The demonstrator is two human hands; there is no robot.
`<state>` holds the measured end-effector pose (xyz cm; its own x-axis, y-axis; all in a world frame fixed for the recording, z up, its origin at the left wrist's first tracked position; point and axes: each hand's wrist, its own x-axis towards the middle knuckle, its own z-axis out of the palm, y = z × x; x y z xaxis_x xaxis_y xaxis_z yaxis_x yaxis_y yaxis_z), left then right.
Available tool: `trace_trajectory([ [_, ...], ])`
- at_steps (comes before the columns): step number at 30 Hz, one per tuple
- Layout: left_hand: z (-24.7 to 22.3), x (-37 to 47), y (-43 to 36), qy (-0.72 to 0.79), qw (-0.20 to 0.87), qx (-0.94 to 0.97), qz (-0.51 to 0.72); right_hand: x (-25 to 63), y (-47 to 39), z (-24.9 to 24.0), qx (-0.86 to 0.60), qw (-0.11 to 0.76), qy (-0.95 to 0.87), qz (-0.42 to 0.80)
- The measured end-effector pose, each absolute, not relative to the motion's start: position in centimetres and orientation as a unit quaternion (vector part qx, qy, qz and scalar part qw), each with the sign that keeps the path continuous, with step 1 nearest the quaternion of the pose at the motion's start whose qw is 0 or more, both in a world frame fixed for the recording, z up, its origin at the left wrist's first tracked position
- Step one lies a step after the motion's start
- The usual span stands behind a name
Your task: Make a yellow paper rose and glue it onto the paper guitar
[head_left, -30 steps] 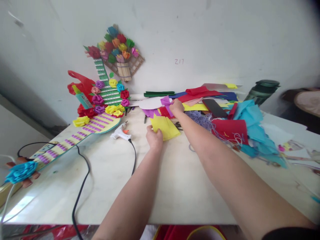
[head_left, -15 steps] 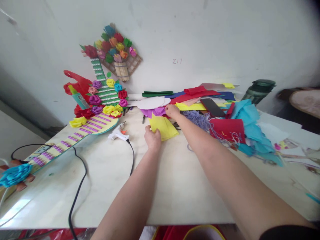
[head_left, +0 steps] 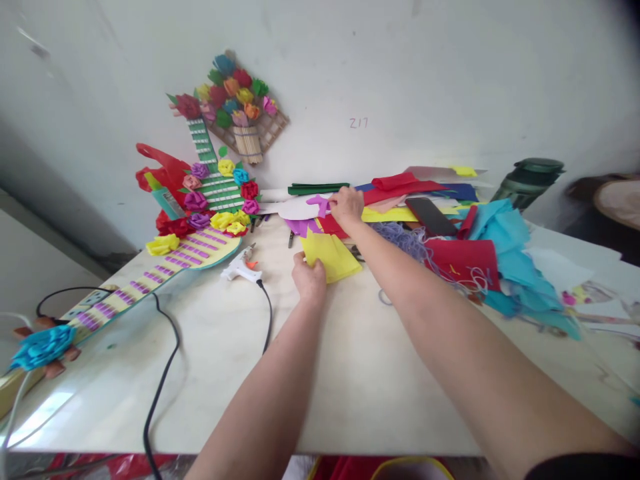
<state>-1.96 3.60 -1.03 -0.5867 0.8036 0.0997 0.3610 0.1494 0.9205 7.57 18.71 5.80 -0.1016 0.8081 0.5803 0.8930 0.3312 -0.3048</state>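
My left hand (head_left: 309, 277) is closed on a yellow sheet (head_left: 334, 259), thin like crepe paper or felt cloth, with its pointed corner standing up. The sheet is held just over the table. Further back, my right hand (head_left: 347, 205) pinches a small purple piece (head_left: 319, 201) of similar material above the pile. Below that piece lie more purple sheets (head_left: 303, 227) and a white rounded sheet (head_left: 295, 212). A red sheet is partly hidden behind my right hand.
A white glue gun (head_left: 243, 265) with a black cord lies left of my hands. Flower-covered guitar shapes (head_left: 220, 190) stand and lie at the left. Purple yarn (head_left: 400, 240), a phone (head_left: 431, 217), blue sheets (head_left: 515, 260) and a dark green bottle (head_left: 530, 183) are at the right.
My right hand has moved up and back, lifting a small purple piece from the pile. My left hand stays on the yellow sheet. The view has shifted slightly.
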Motion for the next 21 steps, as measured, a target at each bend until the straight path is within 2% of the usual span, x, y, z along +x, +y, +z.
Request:
trace_trajectory([
  [9,-1.1,-1.9,3.5,0.731,0.209,0.404,0.508,3.9,18.4,4.7,-0.558,0.13,-0.818,0.046],
  [15,-1.3,-1.9,3.6,0.728,0.211,0.411,0.507,3.1,18.8,4.9,-0.542,0.117,-0.83,0.055],
  [21,-1.6,-2.0,3.7,0.723,0.215,0.415,0.509,2.0,19.4,4.6,-0.533,0.055,-0.84,0.083],
])
